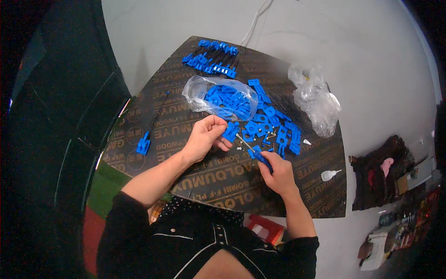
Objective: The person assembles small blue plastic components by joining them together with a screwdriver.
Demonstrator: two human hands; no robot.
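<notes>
My left hand (203, 139) pinches a small blue plastic part (231, 132) between thumb and fingers, above the table's middle. A screwdriver (263, 159) with a blue handle is gripped in my right hand (280, 174). Its thin metal shaft points up and left, and the tip is at or very near the blue part; whether it touches a screw is too small to tell. Just right of the part lie loose blue plates with round holes (251, 128). Small screws and nuts (270, 136) are scattered among them.
A clear bag (195, 95) full of blue parts lies behind my hands. Rows of blue-and-black assemblies (211, 58) stand at the table's far edge. One blue piece with a black rod (143, 145) lies left. On the right are a crumpled plastic bag (316, 100) and a white nozzle bottle (329, 175).
</notes>
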